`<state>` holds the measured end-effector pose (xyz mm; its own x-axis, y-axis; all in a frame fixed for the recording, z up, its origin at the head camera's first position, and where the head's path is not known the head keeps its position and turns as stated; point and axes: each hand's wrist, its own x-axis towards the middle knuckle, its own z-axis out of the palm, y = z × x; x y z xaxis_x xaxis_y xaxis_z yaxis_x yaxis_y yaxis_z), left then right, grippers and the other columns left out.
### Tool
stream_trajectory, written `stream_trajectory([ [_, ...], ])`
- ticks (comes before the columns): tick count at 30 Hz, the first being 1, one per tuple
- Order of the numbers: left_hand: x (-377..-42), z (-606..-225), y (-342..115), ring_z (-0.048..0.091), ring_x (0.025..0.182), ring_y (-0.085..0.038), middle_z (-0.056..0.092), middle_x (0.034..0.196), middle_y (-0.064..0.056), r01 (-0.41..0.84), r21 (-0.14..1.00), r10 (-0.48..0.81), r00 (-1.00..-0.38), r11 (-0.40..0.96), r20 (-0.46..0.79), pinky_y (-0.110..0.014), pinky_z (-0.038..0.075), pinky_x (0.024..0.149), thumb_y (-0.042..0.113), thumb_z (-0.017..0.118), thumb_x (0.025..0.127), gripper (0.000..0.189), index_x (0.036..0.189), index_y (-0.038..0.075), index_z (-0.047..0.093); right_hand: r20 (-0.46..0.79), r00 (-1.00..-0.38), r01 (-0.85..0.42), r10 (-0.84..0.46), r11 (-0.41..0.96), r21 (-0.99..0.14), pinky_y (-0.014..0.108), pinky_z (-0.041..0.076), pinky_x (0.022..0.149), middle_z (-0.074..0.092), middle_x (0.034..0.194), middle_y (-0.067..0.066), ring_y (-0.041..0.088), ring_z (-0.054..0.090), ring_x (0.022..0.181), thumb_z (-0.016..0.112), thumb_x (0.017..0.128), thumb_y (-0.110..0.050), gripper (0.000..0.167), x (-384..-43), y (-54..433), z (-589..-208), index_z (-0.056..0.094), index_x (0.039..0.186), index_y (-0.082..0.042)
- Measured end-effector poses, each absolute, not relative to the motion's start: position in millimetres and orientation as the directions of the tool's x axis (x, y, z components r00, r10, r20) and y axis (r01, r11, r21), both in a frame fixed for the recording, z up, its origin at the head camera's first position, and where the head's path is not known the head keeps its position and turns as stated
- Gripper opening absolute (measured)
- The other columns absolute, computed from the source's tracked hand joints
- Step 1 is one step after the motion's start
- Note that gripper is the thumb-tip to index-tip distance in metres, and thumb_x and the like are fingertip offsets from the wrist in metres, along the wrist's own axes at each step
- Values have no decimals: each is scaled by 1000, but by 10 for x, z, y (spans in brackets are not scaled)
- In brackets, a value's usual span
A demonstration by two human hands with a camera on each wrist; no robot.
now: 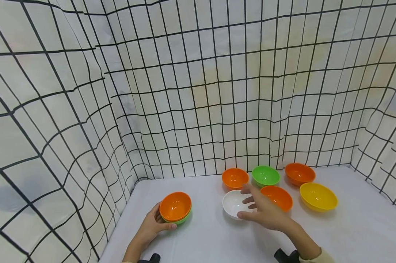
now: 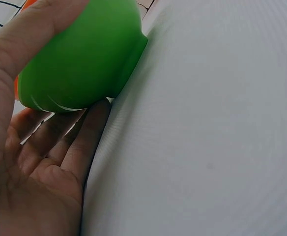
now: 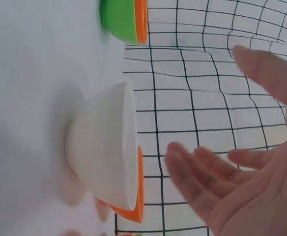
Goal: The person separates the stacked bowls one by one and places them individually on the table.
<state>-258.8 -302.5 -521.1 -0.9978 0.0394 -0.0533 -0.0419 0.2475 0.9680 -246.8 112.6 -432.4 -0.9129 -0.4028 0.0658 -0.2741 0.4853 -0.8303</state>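
On the left of the head view, an orange bowl (image 1: pixel 175 206) sits nested in a green bowl (image 1: pixel 183 219). My left hand (image 1: pixel 151 225) holds this pair by its near left side, thumb in front and fingers around the back. The left wrist view shows the green bowl (image 2: pixel 89 54) low at the white surface, between thumb and fingers. Over a white bowl (image 1: pixel 232 204) hovers my right hand (image 1: pixel 265 212), fingers spread and nothing in its grasp. In the right wrist view that hand (image 3: pixel 251 187) is apart from the white bowl's rim (image 3: pixel 129 147).
Behind the white bowl stand an orange bowl (image 1: pixel 235 178) and a green bowl (image 1: pixel 265 176). Further right are two more orange bowls (image 1: pixel 280 199) (image 1: pixel 300 174) and a yellow bowl (image 1: pixel 318 197). A white cloth with black grid lines (image 1: pixel 198 91) walls off the back and sides of the white table (image 1: pixel 204 241).
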Motion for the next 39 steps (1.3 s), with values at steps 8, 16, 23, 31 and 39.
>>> stream_trajectory([
  [8, -2603, -5227, -3043, 44, 148, -32, 43, 161, -10, -44, 969, 43, -997, 242, -57, -45, 40, 123, 14, 95, 69, 104, 156, 16, 37, 75, -864, -308, -497, 405, -861, 51, 59, 102, 53, 145, 7, 28, 61, 124, 84, 84, -40, 82, -2453, 864, -4402, 38, 150, -25],
  [16, -2609, -5238, -3038, 44, 147, -33, 44, 160, -10, -46, 968, 39, -998, 247, -58, -47, 40, 123, 14, 95, 69, 105, 156, 16, 37, 129, -813, -384, -568, 357, -852, 47, 57, 106, 59, 139, 3, 30, 61, 125, 83, 85, -37, 81, -2570, 501, -4480, 40, 151, -18],
  [23, -2589, -5233, -3033, 46, 146, -32, 46, 159, -10, -33, 970, 35, -998, 241, -42, -45, 41, 123, 11, 95, 68, 103, 155, 16, 39, 124, -788, -402, -603, 352, -845, 46, 57, 106, 60, 139, 2, 28, 61, 126, 82, 86, -37, 77, -2721, 132, -4526, 43, 150, -18],
  [31, -2589, -5227, -3031, 49, 144, -31, 49, 157, -10, -29, 970, 33, -999, 240, -38, -45, 43, 121, 13, 95, 69, 102, 155, 16, 41, 86, -785, -400, -614, 395, -827, 46, 58, 106, 52, 149, 11, 28, 59, 127, 83, 87, -31, 78, -2833, -253, -4572, 42, 150, -14],
  [39, -2585, -5229, -3042, 48, 145, -32, 48, 158, -10, -25, 973, 47, -998, 231, -37, -42, 44, 120, 14, 95, 70, 102, 156, 15, 39, 44, -797, -392, -602, 461, -796, 41, 59, 104, 47, 151, 12, 25, 58, 127, 84, 85, -33, 88, -2962, -473, -4758, 36, 154, -7],
])
